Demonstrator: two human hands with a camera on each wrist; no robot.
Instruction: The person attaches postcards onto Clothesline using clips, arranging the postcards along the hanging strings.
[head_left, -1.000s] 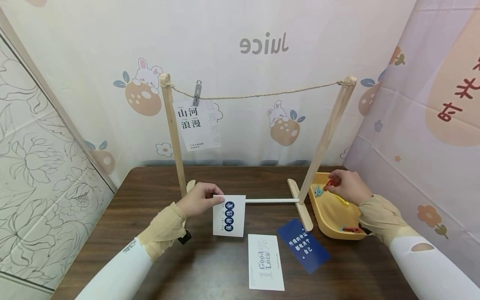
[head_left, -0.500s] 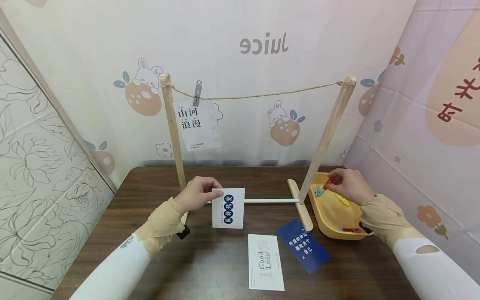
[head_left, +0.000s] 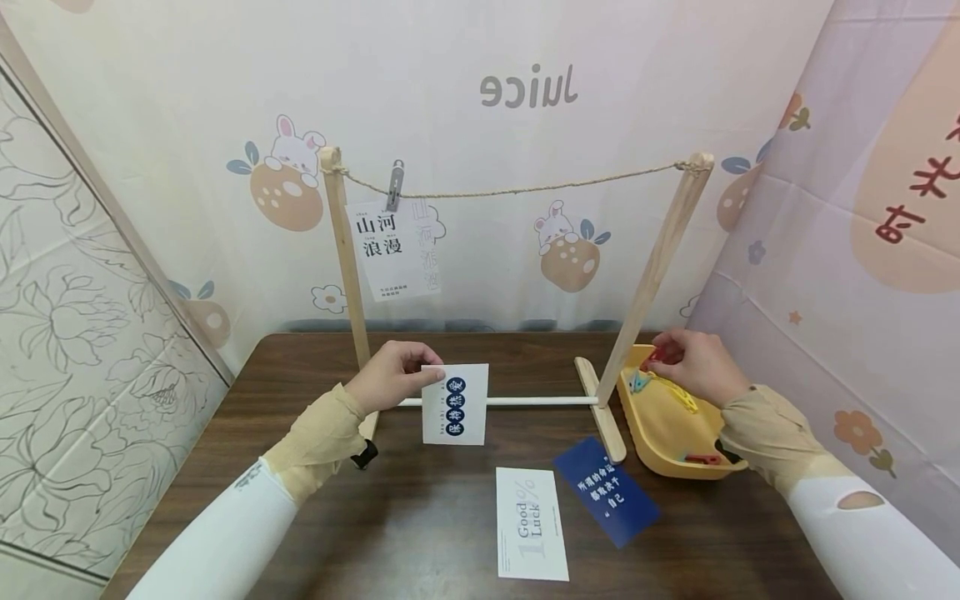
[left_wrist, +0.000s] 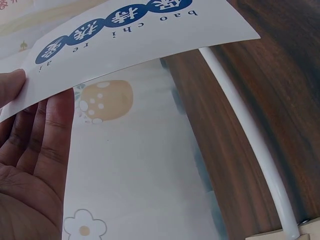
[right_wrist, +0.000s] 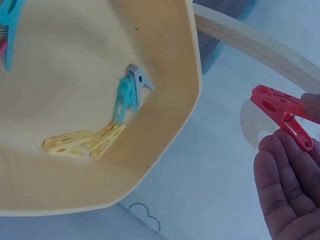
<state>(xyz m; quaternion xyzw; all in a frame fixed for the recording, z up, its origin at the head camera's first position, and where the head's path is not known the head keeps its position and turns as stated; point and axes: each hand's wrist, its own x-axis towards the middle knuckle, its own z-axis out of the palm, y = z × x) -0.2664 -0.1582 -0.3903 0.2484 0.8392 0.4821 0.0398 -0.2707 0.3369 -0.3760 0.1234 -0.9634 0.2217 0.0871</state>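
My left hand [head_left: 393,377] pinches a white card [head_left: 454,407] with blue round characters by its upper left corner, thumb in front and fingers behind. In the left wrist view the card [left_wrist: 115,40] spreads across the top, above the white rod. Over the far end of the yellow bin [head_left: 645,442], my right hand [head_left: 697,362] pinches a red clothespin [right_wrist: 282,112] between thumb and fingers. Inside the bin lie a teal clothespin [right_wrist: 126,97], a grey clothespin [right_wrist: 139,77] and yellow clothespins [right_wrist: 67,143]. A grey clothespin [head_left: 395,185] holds another white card [head_left: 395,254] on the twine [head_left: 517,192].
Two wooden posts [head_left: 652,275] carry the twine, joined low down by a white rod [head_left: 540,402]. On the brown table [head_left: 420,533] lie a white "Good Luck" card [head_left: 531,525] and a blue card [head_left: 607,492]. A printed curtain [head_left: 465,275] hangs behind.
The left hand has lifted its card upward and slightly left. The right hand has risen a little with the red clothespin. The cards on the table have stayed put.
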